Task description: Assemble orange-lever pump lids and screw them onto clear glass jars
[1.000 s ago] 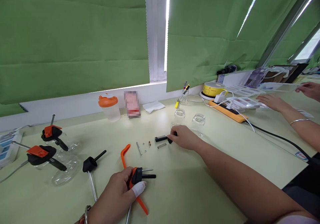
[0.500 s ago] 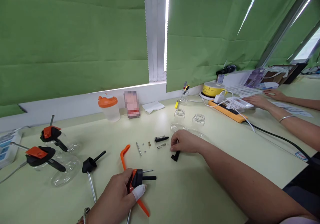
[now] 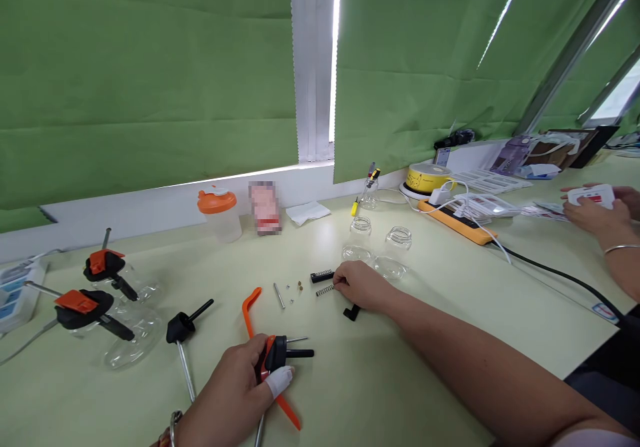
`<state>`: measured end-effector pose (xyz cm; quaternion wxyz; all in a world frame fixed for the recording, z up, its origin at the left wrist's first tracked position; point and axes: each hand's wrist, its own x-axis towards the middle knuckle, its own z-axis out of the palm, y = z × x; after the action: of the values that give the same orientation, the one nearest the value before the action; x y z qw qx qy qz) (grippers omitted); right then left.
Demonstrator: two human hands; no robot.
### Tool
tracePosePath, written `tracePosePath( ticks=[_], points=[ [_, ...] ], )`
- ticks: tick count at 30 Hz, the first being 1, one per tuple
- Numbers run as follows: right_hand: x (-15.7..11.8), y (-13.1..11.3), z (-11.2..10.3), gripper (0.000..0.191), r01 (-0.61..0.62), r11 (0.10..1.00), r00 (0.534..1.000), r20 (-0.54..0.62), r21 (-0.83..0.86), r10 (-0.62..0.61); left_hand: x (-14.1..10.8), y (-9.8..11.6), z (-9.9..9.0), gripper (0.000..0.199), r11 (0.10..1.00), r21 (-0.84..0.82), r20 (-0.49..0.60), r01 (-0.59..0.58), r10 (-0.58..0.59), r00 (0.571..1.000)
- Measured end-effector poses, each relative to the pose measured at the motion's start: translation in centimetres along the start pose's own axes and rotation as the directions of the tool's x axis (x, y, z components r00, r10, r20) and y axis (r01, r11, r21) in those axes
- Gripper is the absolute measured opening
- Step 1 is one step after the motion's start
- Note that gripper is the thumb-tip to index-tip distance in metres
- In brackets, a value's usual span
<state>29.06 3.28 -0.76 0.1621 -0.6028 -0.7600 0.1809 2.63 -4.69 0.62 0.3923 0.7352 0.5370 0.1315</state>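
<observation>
My left hand (image 3: 245, 377), its thumb wrapped in white, is closed around a black-and-orange plastic part (image 3: 278, 355). A thin metal pin and a black stem stick out of that part to the right, and a metal rod runs below it. An orange lever-like strip (image 3: 251, 310) shows above the hand and another orange end (image 3: 289, 412) below. My right hand (image 3: 364, 284) has bent, closed fingertips at the right end of a black piece with a spring (image 3: 321, 276); what they grip is hidden. A loose spring (image 3: 325, 291) lies just below it. Beneath my right hand lies a black hooked piece (image 3: 351, 313).
A metal pin (image 3: 279, 296) and tiny parts (image 3: 300, 286) lie mid-table. Left are a black cone-shaped part (image 3: 181, 328) and black-and-orange tops on clear bottles (image 3: 134, 340). Clear jars (image 3: 399, 237), a cup (image 3: 223, 224) and a power strip (image 3: 457, 222) stand behind. Another person's hands (image 3: 597, 210) hold a white card.
My right hand has moved slightly left and up, from the black hooked piece to the black piece with the spring. My left hand stays put. The other person's hands have lifted a white card.
</observation>
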Motion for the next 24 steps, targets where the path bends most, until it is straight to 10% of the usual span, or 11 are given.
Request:
tracePosePath(
  ticks=[24],
  points=[
    [-0.04, -0.67, 0.39, 0.015, -0.070, 0.997, 0.997, -0.015, 0.021, 0.070, 0.08, 0.14, -0.03, 0.024, 1.000, -0.001, -0.001, 0.006, -0.006, 1.000]
  ],
)
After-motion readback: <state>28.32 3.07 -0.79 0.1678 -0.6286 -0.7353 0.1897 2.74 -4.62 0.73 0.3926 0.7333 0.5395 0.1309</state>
